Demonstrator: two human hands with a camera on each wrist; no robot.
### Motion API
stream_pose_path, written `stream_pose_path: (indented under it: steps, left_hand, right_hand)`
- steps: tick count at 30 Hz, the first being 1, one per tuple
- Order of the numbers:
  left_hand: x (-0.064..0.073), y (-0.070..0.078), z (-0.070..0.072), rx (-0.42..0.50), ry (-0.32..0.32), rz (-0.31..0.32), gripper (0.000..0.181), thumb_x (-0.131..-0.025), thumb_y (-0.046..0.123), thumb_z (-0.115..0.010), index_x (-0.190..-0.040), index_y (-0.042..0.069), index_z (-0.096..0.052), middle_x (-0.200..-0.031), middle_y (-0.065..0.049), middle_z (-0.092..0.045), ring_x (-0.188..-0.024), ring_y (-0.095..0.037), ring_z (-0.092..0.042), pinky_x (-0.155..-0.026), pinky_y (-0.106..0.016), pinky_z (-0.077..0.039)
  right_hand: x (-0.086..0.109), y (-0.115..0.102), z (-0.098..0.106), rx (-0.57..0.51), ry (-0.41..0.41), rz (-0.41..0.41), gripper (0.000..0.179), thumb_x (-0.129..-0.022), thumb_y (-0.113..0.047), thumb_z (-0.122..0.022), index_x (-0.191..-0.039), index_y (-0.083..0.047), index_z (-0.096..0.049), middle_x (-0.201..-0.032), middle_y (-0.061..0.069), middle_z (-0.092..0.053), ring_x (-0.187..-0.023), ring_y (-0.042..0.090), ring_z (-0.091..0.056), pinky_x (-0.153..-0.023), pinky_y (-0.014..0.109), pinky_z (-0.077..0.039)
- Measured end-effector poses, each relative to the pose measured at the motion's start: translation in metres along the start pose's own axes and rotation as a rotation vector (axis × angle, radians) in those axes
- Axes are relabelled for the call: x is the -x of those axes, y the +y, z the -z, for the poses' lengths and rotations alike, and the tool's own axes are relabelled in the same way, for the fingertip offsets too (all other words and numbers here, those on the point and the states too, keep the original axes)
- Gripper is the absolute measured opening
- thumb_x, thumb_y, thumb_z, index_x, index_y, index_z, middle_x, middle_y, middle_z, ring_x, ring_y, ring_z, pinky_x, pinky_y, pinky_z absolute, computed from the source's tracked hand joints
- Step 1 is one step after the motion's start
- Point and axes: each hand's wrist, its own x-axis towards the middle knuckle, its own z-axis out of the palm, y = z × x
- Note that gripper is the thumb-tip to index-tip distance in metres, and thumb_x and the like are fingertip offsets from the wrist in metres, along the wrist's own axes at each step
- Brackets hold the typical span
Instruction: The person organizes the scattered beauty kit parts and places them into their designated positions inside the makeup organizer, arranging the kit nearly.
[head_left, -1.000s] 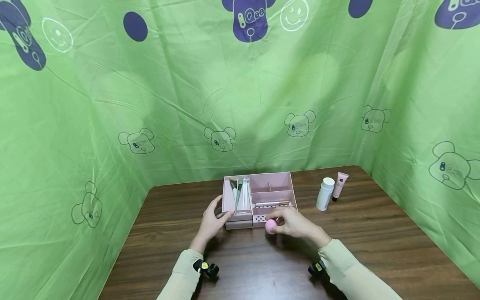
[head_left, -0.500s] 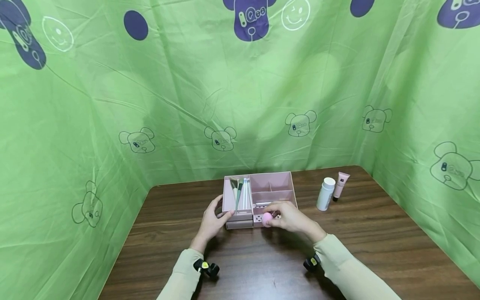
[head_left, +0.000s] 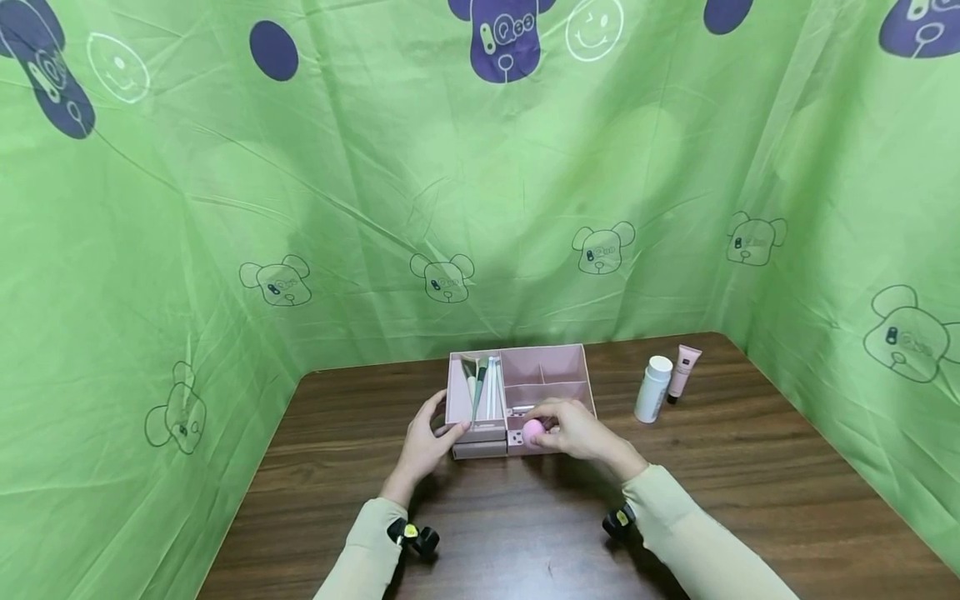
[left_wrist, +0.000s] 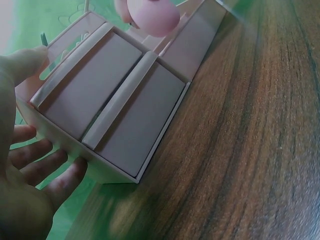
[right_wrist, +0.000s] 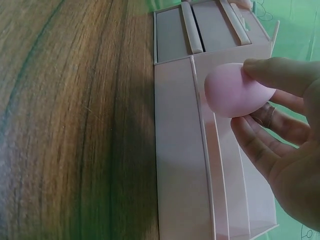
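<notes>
A pink makeup organizer (head_left: 562,364) stands on the table, with two drawers (left_wrist: 140,112) at its front left. My left hand (head_left: 422,442) grips its front left corner, thumb on the upper edge and fingers spread against the side wall. Several makeup brushes (head_left: 480,392) lie in the left compartment. With thumb and fingertips, my right hand (head_left: 579,429) pinches a pink, egg-shaped makeup sponge (right_wrist: 235,92). The sponge is held over the organizer's low front right compartment. Behind the right hand, a slim item in the middle slot is partly hidden.
To the right of the organizer, a white bottle (head_left: 653,389) and a pink tube with a black cap (head_left: 683,373) stand on the wooden table (head_left: 525,533). A green patterned curtain (head_left: 420,167) surrounds the table at the back and sides.
My right hand has moved the sponge up and slightly left, from in front of the organizer to over its front right compartment. The left hand keeps its place on the organizer.
</notes>
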Motion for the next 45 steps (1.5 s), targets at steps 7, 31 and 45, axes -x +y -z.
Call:
stream_pose_path:
  steps: [7,31,45]
  left_hand:
    - [-0.003,0.0,0.0,-0.003,0.001,-0.009,0.07,-0.085,0.012,-0.076,-0.143,-0.005,-0.04,-0.139,-0.03,-0.046,-0.128,-0.04,-0.049,-0.1,-0.049,-0.052]
    - [-0.001,-0.003,-0.001,-0.011,0.003,0.003,0.071,-0.085,0.013,-0.076,-0.143,-0.005,-0.04,-0.139,-0.029,-0.047,-0.127,-0.04,-0.049,-0.099,-0.047,-0.053]
    - [-0.002,-0.004,0.0,-0.006,0.001,-0.009,0.07,-0.085,0.012,-0.076,-0.143,-0.005,-0.041,-0.138,-0.029,-0.047,-0.127,-0.04,-0.049,-0.099,-0.05,-0.053]
  right_hand:
    - [-0.005,0.005,-0.004,0.027,0.007,-0.013,0.029,-0.077,-0.017,-0.08,-0.105,-0.012,-0.074,-0.098,-0.001,-0.071,-0.085,0.016,-0.066,-0.076,0.035,-0.058]
    - [-0.006,0.016,-0.013,0.043,-0.021,-0.084,0.031,-0.077,-0.017,-0.081,-0.106,-0.01,-0.073,-0.101,0.001,-0.07,-0.087,0.017,-0.064,-0.077,0.031,-0.055]
    - [-0.006,0.018,-0.016,-0.038,-0.015,-0.091,0.028,-0.078,-0.012,-0.08,-0.105,-0.006,-0.073,-0.097,0.006,-0.07,-0.086,0.022,-0.068,-0.078,0.038,-0.061]
